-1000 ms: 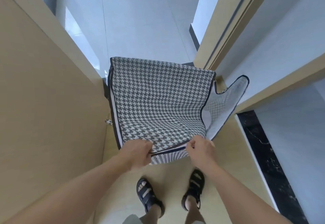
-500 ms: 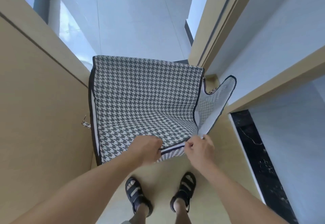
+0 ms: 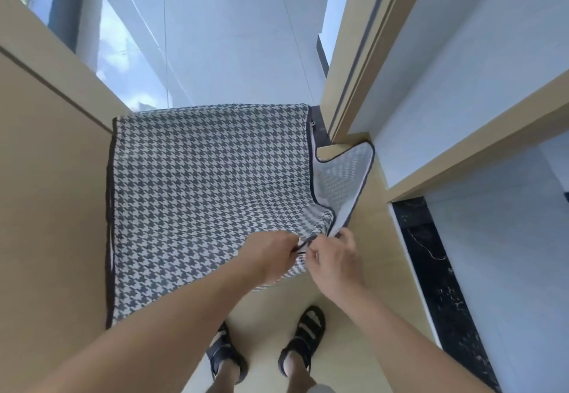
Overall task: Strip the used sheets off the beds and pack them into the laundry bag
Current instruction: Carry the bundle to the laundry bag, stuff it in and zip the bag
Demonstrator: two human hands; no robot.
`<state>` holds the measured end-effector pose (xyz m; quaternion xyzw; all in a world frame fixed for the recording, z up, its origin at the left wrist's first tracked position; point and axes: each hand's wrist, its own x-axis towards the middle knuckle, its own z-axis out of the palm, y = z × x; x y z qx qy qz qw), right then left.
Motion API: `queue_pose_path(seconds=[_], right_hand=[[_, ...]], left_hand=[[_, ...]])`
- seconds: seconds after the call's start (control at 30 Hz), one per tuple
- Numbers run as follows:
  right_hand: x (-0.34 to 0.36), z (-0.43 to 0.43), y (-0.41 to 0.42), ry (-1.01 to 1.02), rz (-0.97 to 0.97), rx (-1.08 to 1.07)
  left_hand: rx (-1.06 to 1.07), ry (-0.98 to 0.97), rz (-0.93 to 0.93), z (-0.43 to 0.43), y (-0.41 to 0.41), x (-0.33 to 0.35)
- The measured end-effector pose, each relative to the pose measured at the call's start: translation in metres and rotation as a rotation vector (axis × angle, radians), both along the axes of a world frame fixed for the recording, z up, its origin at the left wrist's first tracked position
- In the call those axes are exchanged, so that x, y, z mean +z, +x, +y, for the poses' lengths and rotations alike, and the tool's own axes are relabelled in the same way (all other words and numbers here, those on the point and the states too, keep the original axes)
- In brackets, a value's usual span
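Two hands meet at the near rim of the laundry bag [image 3: 209, 183]. We record the left hand [image 3: 271, 254] with its fingers curled, pinching the dark-trimmed edge of the houndstooth fabric. The right hand [image 3: 334, 258] sits just beside it, close to touching, and pinches the same edge at the corner. A small bright spot shows at the right hand's fingers; we cannot tell what it is.

The bag spreads forward and to the left of both hands as one broad panel. It slopes up from the grip toward its far edge, and part of the near edge lies under the left forearm. Forward and to the right of the right hand, a lined flap [image 3: 341, 183] stands open with its pale inner face toward us.

Below the hands we see a left sandal [image 3: 228, 358] and a right sandal [image 3: 303, 334] on a beige floor [image 3: 363, 284]. A wooden panel [image 3: 46, 207] stands well to the left of the left hand. A black marble strip [image 3: 431, 263] runs to the right of the right hand. A door frame [image 3: 354, 53] rises forward of it.
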<state>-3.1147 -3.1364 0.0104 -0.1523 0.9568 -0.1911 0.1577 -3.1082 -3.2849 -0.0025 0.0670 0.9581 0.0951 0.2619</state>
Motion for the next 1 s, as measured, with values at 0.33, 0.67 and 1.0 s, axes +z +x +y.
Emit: queue_pose_path(seconds=[0.33,0.67,1.0], right_hand=[[-0.006,0.051,-0.058,0.019,-0.041,-0.031],[0.013,0.054,-0.079,0.063,-0.237,0.147],[0.012,0.033,-0.117,0.156,-0.454,0.353]], left_hand=[[0.105,0.038,-0.056,0.003,-0.001,0.004],[0.218,0.21,0.006,0.052,-0.041,0.009],[0.397,0.336,-0.081,0.043,-0.05,0.008]])
